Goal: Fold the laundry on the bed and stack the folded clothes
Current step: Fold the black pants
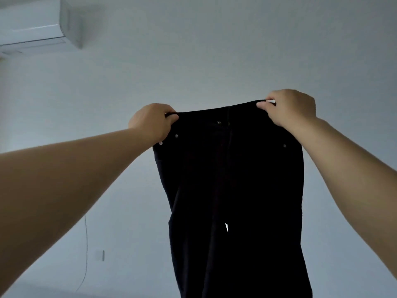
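Two hands raised: left hand (151, 122) and right hand (289, 108) each gripping waistband corners of black trousers (232, 190), legs hanging straight down.

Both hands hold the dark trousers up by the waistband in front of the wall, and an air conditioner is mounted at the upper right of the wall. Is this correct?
Not quite. The air conditioner is at the upper left of the wall, not the upper right, as the head view shows. The rest holds: the left hand and the right hand hold the dark trousers up by the waistband in front of the wall.
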